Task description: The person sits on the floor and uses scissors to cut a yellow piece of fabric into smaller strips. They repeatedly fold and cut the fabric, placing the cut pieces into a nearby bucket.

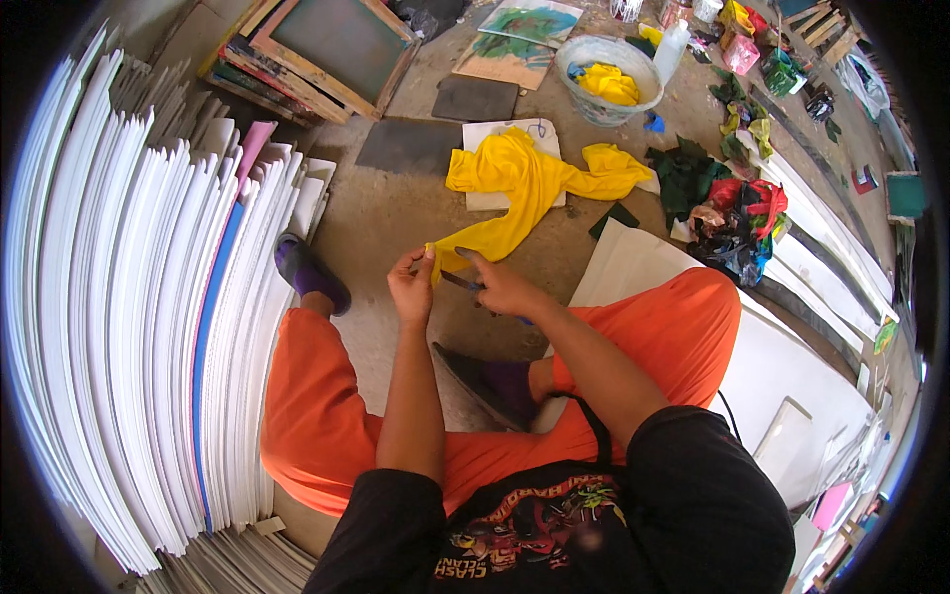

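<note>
Left hand (pixel 412 285) pinched on yellow cloth (pixel 524 188), right hand (pixel 507 290) round scissors (pixel 459 282), mid-frame.
Looks like cutting; next move probably needs it taut.

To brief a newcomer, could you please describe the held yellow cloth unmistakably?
From the big stack of white sheets at left, look right to the pale round basin. Below it, a bright yellow cloth runs to the left hand, unlike the yellow bundle inside the basin.

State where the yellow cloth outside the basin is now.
In the head view, just above centre, the yellow cloth drapes across a white board on the floor, its near end pinched in the left hand, with the basin beyond it.
</note>
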Motion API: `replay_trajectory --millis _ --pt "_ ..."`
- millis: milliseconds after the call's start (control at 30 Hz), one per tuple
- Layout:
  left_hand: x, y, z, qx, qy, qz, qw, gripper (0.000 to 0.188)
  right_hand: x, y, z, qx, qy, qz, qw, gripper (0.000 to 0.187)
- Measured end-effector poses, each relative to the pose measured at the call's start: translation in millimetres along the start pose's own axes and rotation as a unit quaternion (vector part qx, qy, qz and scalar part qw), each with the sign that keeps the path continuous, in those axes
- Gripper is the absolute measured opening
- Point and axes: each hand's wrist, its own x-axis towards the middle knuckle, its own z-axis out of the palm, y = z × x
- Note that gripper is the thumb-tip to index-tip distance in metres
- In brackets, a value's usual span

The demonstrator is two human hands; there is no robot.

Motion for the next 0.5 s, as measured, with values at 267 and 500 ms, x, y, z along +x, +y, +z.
replay_trajectory --millis 267,500 --pt "0 35 -4 -0.061 -0.044 -0.064 0.995 0.02 10 -9 17 -0.012 0.113 -0.092 0.989 0.082" --pt "-5 36 4 -0.015 -0.048 -0.062 0.997 0.026 16 -6 16 0.045 0.149 -0.065 0.986 0.066"
